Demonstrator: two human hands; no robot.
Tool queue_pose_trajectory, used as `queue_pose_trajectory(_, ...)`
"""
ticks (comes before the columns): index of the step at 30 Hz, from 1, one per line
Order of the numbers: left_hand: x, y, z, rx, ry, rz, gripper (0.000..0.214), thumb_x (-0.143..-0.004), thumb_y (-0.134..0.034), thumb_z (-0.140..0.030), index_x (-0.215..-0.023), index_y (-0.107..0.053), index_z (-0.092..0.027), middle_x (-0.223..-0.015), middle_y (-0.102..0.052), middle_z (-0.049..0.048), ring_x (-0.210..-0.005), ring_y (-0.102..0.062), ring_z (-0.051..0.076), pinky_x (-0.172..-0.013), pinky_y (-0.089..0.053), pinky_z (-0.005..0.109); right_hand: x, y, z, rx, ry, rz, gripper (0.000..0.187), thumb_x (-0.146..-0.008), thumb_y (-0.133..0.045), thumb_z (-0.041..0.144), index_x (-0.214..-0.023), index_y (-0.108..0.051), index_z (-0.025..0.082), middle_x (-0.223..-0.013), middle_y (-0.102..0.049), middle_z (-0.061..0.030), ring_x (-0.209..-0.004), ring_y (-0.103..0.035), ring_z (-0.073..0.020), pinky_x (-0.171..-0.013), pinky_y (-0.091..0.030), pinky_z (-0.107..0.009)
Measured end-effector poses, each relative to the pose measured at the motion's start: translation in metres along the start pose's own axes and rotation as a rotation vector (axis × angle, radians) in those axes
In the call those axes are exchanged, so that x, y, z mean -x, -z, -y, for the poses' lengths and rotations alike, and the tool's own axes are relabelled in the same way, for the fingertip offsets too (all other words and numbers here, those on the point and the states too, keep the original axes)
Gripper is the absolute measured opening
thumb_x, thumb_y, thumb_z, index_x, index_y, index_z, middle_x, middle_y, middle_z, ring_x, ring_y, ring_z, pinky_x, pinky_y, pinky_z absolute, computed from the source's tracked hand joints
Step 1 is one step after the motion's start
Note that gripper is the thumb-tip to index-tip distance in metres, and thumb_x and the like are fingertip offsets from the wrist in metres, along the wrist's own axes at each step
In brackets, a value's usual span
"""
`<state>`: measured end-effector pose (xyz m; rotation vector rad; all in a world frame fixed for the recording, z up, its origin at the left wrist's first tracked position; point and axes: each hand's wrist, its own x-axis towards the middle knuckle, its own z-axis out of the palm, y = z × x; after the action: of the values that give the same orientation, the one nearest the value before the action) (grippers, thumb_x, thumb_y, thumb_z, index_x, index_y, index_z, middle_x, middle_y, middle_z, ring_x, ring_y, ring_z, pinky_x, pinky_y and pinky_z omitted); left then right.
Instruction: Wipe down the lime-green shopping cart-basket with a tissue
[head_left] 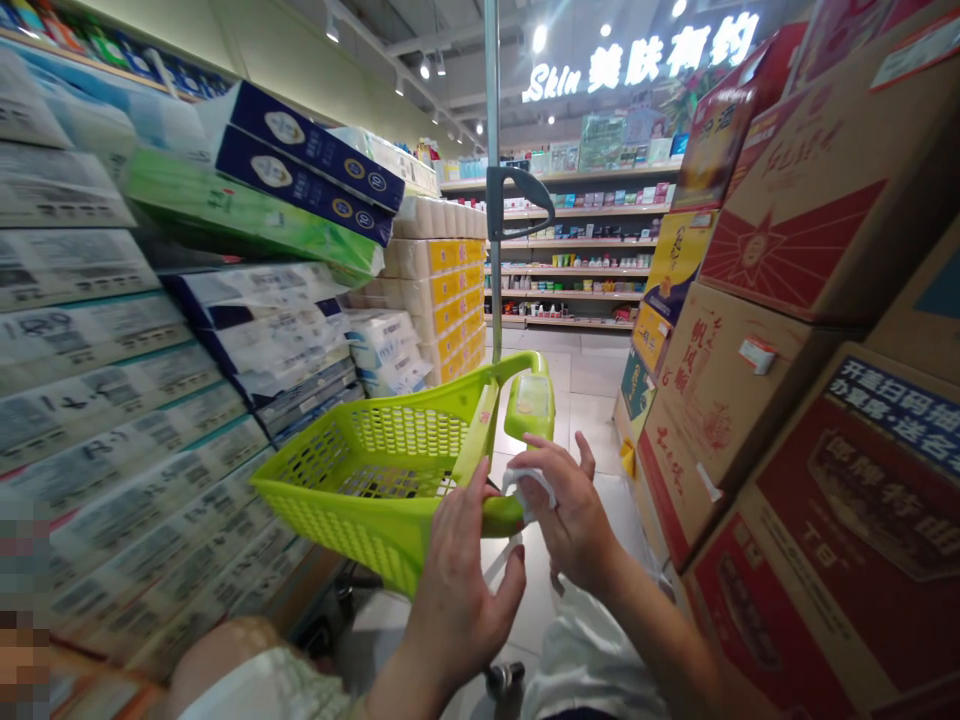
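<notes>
Basket (375, 470) lime green all over, walls a grid of small holes, handle (529, 400) same green; cloth (529, 485) under the right hand (574, 520) white, sleeve by the left hand (457, 590) pale green. Left stack: tissue packs (97, 380) white with grey print and teal edges, boxes (307, 165) navy with round white and gold marks, one pack (247, 215) bright green, rolls (450, 270) cream with yellow labels. Cartons (810, 200) brown with red print, sign (645, 55) glowing white, floor (585, 380) pale grey tiles.

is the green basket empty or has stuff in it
Empty: through the green basket the mesh floor and walls show bare. The right hand holds a white wipe at its handle.
</notes>
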<state>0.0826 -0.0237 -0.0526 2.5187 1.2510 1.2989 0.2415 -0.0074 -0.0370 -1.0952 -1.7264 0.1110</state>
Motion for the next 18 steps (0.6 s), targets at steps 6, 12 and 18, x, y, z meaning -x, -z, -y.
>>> queue_pose_trajectory(6,-0.009,0.007,0.001,0.067,0.034,-0.022,0.019,-0.085,-0.054,-0.031,-0.1,-0.056,-0.02,-0.091,-0.062,0.0063,-0.086,-0.057,0.022,-0.082,-0.046,0.039,0.002,-0.002,-0.005,-0.094,-0.047,0.065,0.023,-0.097,-0.042,0.029,-0.105,-0.063,0.026,-0.107,-0.07,-0.0016,-0.133,-0.048,-0.0212,-0.119,-0.004,-0.046)
queue_pose_trajectory(12,-0.004,0.013,0.002,0.07,0.038,-0.047,0.014,-0.084,-0.054,-0.034,-0.091,-0.055,-0.022,-0.084,-0.059,0.0033,-0.081,-0.054,0.021,-0.077,-0.042,0.036,0.0,-0.001,-0.001,-0.074,0.066,0.077,0.024,-0.098,-0.041,0.028,-0.1,-0.065,0.026,-0.1,-0.072,0.001,-0.129,-0.052,-0.0186,-0.119,-0.004,-0.041)
queue_pose_trajectory(18,-0.004,0.015,0.005,0.076,0.058,-0.036,0.015,-0.083,-0.054,-0.036,-0.089,-0.056,-0.022,-0.082,-0.059,0.0033,-0.08,-0.053,0.021,-0.077,-0.041,0.037,-0.013,-0.007,-0.011,-0.022,-0.013,0.022,0.026,-0.098,-0.042,0.03,-0.097,-0.067,0.025,-0.099,-0.073,-0.0011,-0.129,-0.052,-0.0209,-0.119,-0.008,-0.044)
